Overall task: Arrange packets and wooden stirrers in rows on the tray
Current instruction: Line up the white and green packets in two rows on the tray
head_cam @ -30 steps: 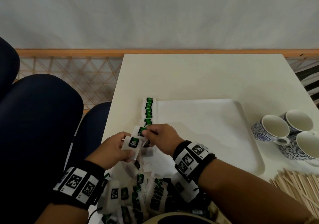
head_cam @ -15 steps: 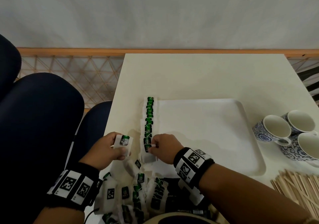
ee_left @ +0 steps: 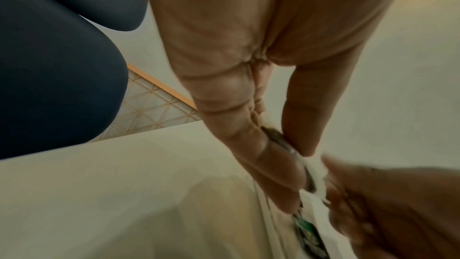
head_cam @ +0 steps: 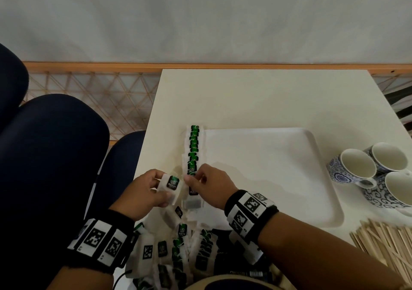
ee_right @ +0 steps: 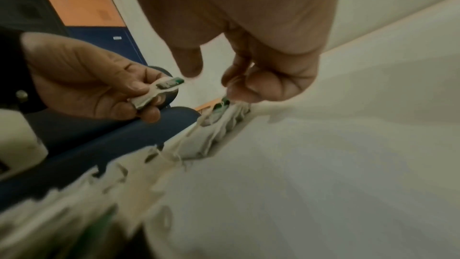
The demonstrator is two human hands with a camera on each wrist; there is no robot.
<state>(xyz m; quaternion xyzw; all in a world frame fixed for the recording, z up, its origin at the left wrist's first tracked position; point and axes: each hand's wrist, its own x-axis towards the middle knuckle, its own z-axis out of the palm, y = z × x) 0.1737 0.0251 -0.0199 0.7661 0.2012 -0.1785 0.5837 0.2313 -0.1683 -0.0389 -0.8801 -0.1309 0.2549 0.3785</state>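
Note:
A white tray (head_cam: 278, 178) lies on the table. A row of green-labelled white packets (head_cam: 193, 149) runs along its left edge. My left hand (head_cam: 165, 189) pinches one loose packet (head_cam: 172, 183) just left of the row's near end; the left wrist view shows that packet (ee_left: 281, 141) between thumb and fingers. My right hand (head_cam: 196, 179) hovers over the row's near end with fingers curled down onto the row (ee_right: 221, 105) and thumb held apart, close to the held packet (ee_right: 164, 88). Nothing sits between its thumb and fingers. Wooden stirrers (head_cam: 388, 247) lie in a heap at the right.
A loose pile of packets (head_cam: 178, 249) lies at the table's near edge under my wrists. Three blue-patterned cups (head_cam: 367, 173) stand right of the tray. Dark blue chairs (head_cam: 51, 155) stand left of the table (head_cam: 256, 97). Most of the tray's floor is bare.
My left hand has carried its packet rightward, up to the right hand. The right hand has let go of the packet it set at the row's near end and shifted slightly farther along the row.

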